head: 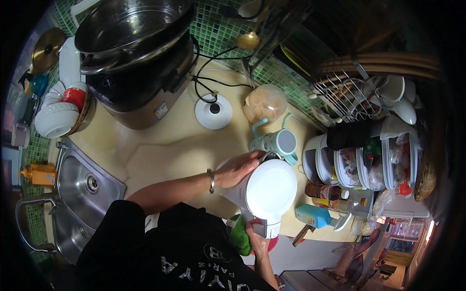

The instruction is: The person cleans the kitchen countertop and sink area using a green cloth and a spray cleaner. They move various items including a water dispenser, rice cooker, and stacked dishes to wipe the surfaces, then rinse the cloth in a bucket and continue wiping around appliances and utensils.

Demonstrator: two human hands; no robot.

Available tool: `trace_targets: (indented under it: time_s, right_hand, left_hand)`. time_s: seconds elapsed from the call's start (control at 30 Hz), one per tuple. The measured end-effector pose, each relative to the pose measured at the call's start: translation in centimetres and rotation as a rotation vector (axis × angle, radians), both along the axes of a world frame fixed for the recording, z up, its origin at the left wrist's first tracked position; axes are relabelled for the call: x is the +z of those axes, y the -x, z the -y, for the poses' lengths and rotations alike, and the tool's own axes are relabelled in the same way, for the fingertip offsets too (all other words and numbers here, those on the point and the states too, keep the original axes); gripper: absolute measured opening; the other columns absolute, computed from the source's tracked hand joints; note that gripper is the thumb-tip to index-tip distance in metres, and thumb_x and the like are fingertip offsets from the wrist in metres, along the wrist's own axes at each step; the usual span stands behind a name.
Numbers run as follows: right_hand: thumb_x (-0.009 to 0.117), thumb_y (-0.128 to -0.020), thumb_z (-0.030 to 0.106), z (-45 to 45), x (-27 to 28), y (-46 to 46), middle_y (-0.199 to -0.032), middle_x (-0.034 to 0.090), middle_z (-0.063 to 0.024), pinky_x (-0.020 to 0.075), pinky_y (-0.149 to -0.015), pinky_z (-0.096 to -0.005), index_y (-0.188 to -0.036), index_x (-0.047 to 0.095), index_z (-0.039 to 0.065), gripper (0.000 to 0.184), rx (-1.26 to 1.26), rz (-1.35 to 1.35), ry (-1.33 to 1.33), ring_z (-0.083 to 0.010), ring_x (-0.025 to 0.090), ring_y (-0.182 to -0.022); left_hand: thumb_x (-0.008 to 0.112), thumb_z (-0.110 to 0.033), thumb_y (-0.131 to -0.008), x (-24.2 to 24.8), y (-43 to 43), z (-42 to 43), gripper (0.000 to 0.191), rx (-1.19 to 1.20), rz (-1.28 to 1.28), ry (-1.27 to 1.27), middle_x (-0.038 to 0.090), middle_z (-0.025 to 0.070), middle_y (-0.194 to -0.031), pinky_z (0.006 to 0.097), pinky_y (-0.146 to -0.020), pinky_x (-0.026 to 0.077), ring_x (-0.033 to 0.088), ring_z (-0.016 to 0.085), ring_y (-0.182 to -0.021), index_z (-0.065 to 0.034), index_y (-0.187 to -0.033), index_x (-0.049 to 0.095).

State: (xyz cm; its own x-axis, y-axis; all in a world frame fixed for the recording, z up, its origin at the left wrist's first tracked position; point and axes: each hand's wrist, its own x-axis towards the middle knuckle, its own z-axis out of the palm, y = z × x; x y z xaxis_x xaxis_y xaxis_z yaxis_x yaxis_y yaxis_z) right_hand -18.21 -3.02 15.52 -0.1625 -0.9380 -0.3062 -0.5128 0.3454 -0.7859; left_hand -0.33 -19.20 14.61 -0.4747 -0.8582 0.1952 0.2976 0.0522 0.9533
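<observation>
A white electric kettle [271, 187] with its lid towards the camera is held between both hands above the front of the counter. My right hand [259, 238] grips its handle, close to a green cloth [239, 234]. My left hand [240, 169] lies against the kettle's side near the spout, fingers extended; a metal bracelet [211, 180] circles that wrist. Just behind the kettle stands a light-green cup [267, 142] with handles and a grey top. The round white kettle base [214, 118] sits farther back, with a black cord by it.
At the left are a double steel sink [78, 189], a faucet [22, 222] and stacked white bowls [58, 120]. A large cooker [145, 87] carries a steel steamer [134, 29]. A blue bottle [315, 216], sauce bottles [326, 191], a knife [303, 234] and storage bins [349, 165] stand or lie at the right.
</observation>
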Motion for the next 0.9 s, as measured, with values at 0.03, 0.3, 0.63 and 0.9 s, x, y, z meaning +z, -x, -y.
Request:
trace_targets:
  time_s: [0.03, 0.3, 0.63, 0.9]
  right_hand:
    - [0.062, -0.072, 0.008, 0.9, -0.1, -0.7, -0.072, 0.057, -0.0051, 0.0446, -0.062, -0.0288, -0.08, 0.059, 0.001, 0.011, -0.047, 0.025, 0.012, -0.0152, 0.054, -0.066]
    - [0.059, -0.072, 0.001, 9.3, 0.0, -5.7, -0.104, 0.06, -0.0221, 0.0438, -0.083, -0.0315, -0.076, 0.048, 0.0, 0.011, -0.018, 0.34, 0.247, -0.0236, 0.056, -0.095]
    - [0.059, -0.074, 0.0, 15.3, 0.0, -9.2, -0.106, 0.059, -0.0222, 0.0397, -0.088, -0.0325, -0.073, 0.049, -0.001, 0.01, -0.069, 0.453, 0.343, -0.0214, 0.054, -0.096]
    - [0.059, -0.079, 0.004, 19.5, -2.2, -11.5, -0.106, 0.061, -0.0163, 0.0397, -0.088, -0.0278, -0.086, 0.06, -0.004, 0.011, -0.045, 0.481, 0.358, -0.0136, 0.053, -0.095]
  left_hand:
    - [0.028, -0.036, -0.096, 0.6, -0.6, 0.7, 0.047, 0.044, 0.03, -0.006, 0.051, 0.0098, -0.117, 0.0288, -0.094, 0.035, 0.047, 0.016, -0.109, -0.0021, -0.127, 0.039]
    - [0.031, -0.027, -0.096, 0.5, -9.2, 8.0, 0.035, 0.466, 0.096, 0.021, 0.059, 0.0085, -0.097, 0.027, -0.085, 0.042, 0.055, 0.015, -0.092, -0.0046, -0.113, 0.052]
    - [0.053, -0.015, -0.084, -12.0, -12.0, 17.8, 0.01, 0.731, -0.28, -0.834, 0.054, 0.0038, -0.06, 0.0266, -0.04, 0.038, 0.047, 0.013, -0.045, -0.0058, -0.084, 0.057]
    - [0.048, -0.029, -0.088, -5.7, -13.9, 22.9, 0.028, 0.651, -0.256, -0.878, 0.064, 0.0093, -0.075, 0.0313, -0.059, 0.046, 0.06, 0.019, -0.064, -0.0038, -0.092, 0.059]
